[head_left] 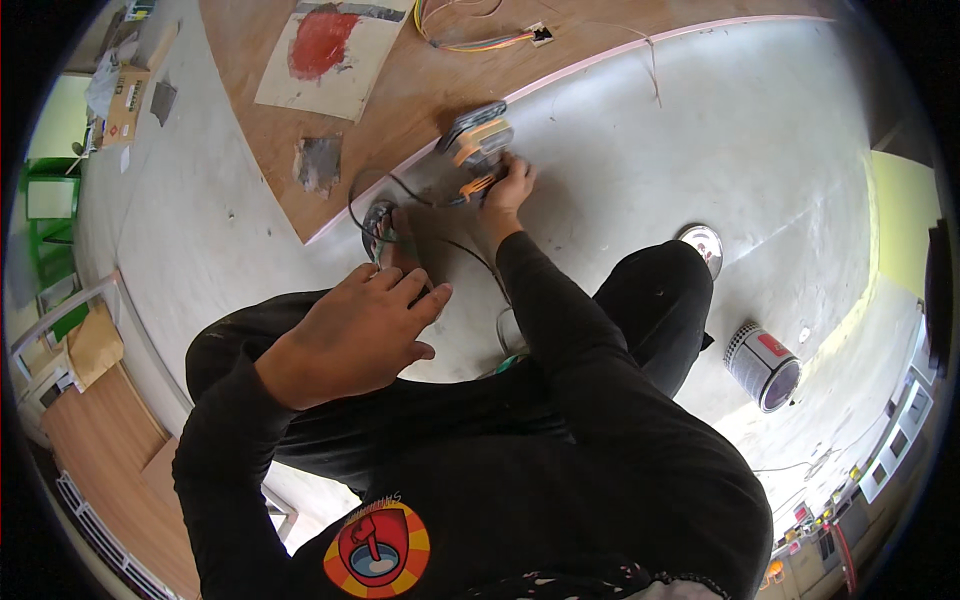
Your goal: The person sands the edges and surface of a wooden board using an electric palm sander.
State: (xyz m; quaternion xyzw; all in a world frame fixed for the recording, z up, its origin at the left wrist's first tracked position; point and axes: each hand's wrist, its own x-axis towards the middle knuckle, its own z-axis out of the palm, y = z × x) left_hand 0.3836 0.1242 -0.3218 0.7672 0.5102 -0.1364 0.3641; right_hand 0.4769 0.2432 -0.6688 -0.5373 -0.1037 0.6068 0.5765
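In my right hand (510,187) is an orange and black electric sander (484,138), gripped at its near end. The sander is at the pink-edged rim of a brown board (415,95), its dark flat pad at the far side; whether it touches the board I cannot tell. A black cord (455,243) loops from it past my foot and between my legs. My left hand (355,330) hovers around my left knee, its fingers loosely apart and holding nothing. A worn grey square sheet (318,163) lies on the board, left of the sander.
Farther up the board lie a pale sheet with red paint (305,85) and a bundle of coloured wires (480,43). To my right are a paint can (765,367) and a round lid (703,246) on the grey floor. A green chair (50,200) stands far left.
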